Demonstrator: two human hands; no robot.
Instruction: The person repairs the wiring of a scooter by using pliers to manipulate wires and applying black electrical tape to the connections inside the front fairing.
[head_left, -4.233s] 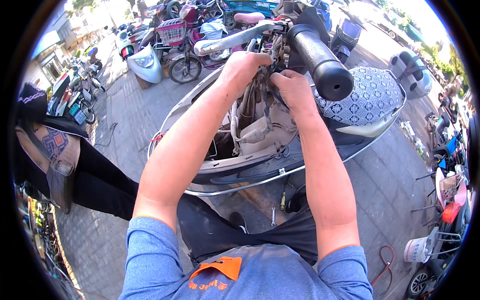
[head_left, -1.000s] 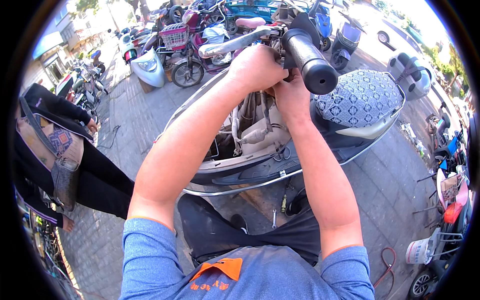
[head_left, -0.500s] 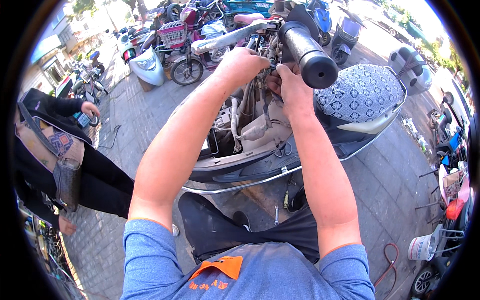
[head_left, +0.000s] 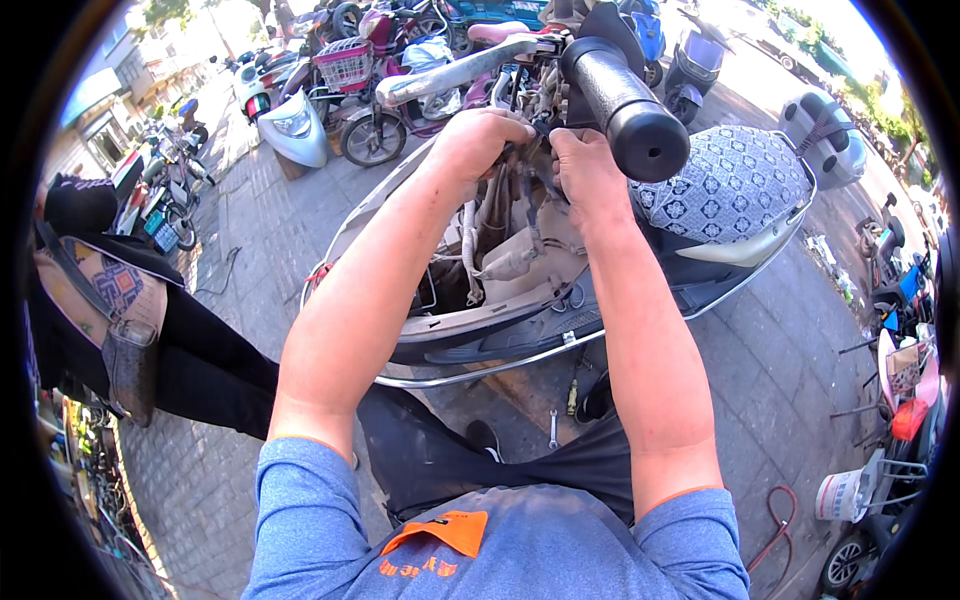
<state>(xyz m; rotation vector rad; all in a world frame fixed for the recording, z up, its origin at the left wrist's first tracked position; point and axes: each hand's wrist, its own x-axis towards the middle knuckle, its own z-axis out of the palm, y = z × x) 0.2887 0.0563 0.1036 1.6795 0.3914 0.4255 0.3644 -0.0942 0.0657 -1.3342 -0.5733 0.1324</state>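
Observation:
My left hand [head_left: 482, 140] is closed among cables below the silver handlebar piece [head_left: 440, 78] of a partly stripped scooter [head_left: 430, 325], its fingertips on something small and dark. My right hand [head_left: 585, 160] is also closed, just right of it at the same dark cables, under the black handlebar grip [head_left: 625, 110]; what exactly either pinches is too small to make out. Exposed wiring and a hose [head_left: 470, 255] hang in the open front body. A patterned cover [head_left: 730, 185] lies over the seat. A spanner [head_left: 553, 428] and a screwdriver [head_left: 572, 398] lie on the ground by my feet.
A person in dark clothing [head_left: 200, 370] stands close on my left. Parked bikes and scooters [head_left: 375, 135] crowd the background, with more vehicles [head_left: 890, 280] along the right. A white bucket [head_left: 838, 497] and a red hose [head_left: 785, 530] are at lower right.
My hands, bunched together a second ago, now sit slightly apart, the left a little lower. The other person's hand, raised half a second ago, is out of sight now.

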